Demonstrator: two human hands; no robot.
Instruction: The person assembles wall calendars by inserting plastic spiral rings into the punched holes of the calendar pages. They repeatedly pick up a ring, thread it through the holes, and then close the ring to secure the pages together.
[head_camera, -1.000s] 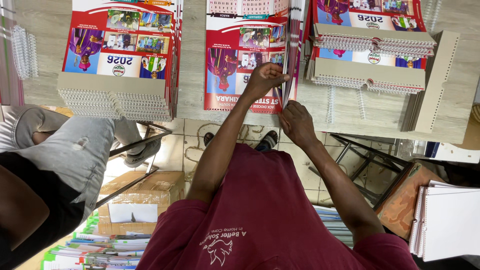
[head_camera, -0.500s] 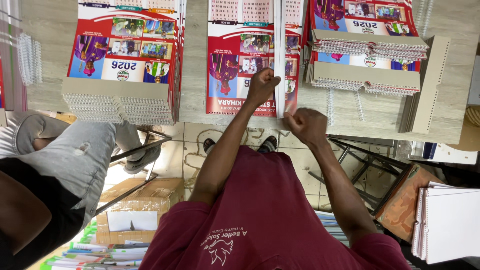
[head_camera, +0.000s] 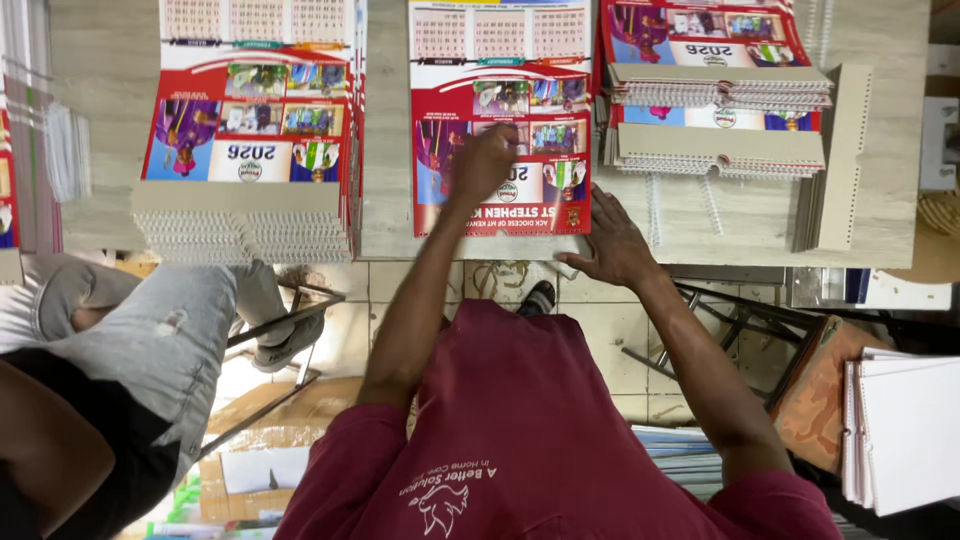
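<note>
A red-and-white calendar sheet (head_camera: 500, 60) lies on the wooden table (head_camera: 385, 150) straight ahead of me. My left hand (head_camera: 485, 160) rests on its picture part with the fingers curled in; it is blurred. My right hand (head_camera: 610, 245) lies flat with fingers spread on the table's near edge, touching the sheet's lower right corner. Neither hand lifts anything.
A tall stack of the same calendars (head_camera: 250, 150) sits to the left, and a spiral-bound stack (head_camera: 715, 110) with a grey card strip (head_camera: 840, 160) to the right. Another person's leg in grey jeans (head_camera: 150, 340) is at the left. White pads (head_camera: 900, 430) lie lower right.
Both hands were raised at the sheet's right edge, gripping a page. The page is now down; my left hand moved onto the sheet and my right hand dropped to the table edge.
</note>
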